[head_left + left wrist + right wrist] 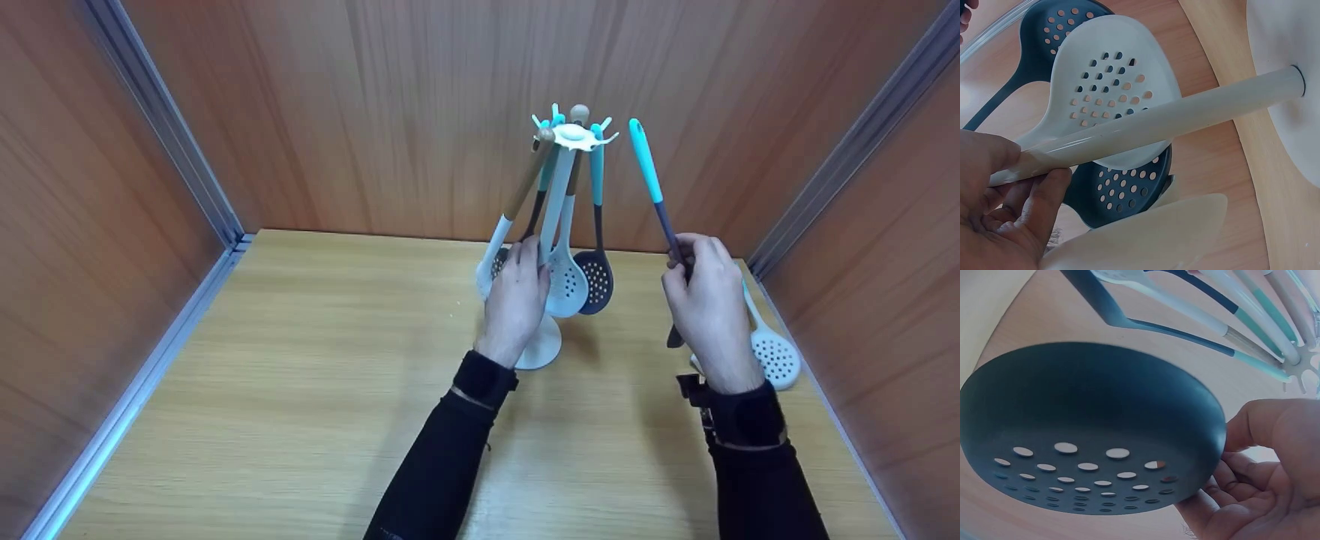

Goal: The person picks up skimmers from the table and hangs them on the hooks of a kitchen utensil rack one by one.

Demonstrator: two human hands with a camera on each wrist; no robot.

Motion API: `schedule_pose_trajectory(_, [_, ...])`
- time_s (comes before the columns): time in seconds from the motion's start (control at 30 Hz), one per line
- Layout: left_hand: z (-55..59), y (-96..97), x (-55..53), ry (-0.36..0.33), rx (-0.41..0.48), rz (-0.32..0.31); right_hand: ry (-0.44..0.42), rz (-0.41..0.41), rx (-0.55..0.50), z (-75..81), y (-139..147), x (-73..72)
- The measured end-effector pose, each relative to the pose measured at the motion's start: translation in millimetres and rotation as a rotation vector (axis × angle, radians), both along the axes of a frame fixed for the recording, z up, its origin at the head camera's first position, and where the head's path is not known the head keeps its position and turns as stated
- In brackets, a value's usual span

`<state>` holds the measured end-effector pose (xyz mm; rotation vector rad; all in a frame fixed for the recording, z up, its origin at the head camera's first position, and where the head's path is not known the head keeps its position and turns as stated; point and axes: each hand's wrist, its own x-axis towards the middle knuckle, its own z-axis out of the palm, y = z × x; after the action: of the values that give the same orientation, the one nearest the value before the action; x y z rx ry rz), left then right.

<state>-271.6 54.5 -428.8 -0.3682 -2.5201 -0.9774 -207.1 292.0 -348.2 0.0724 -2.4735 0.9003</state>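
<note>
Wood-grain panels [412,112] enclose the tabletop [300,375]. Near the rear panel, a white utensil stand [559,199] has its broad round base [541,349] underneath, presumably for stability. Left hand [514,304]: clamped on the stand's pole, apparently steadying it against its hanging load. Right hand [709,300]: well apart from the left, to the stand's right, clamped on a dark perforated skimmer [1092,394] near its bowl. The turquoise handle [646,161] points upward; the low grip leaves its end unobstructed. A wooden-handled white skimmer [568,281] hangs bowl-down at the hooked crown [574,135], keeping its handle uppermost. A loose white skimmer [776,360], partly hidden by the right arm, lies near the right wall; reason undetermined.
</note>
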Motion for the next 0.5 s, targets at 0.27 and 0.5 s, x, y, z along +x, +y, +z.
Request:
schedule_pose_trajectory(0.27, [0.1,0.1,-0.2,-0.012,0.007,0.002,0.022,-0.006,0.011,5.0,-3.9,6.2])
schedule_pose_trajectory(0.5, [-1.1,-0.2,-0.6,-0.015,0.015,-0.005,0.025,-0.011,0.018,8.8,-7.6,12.1])
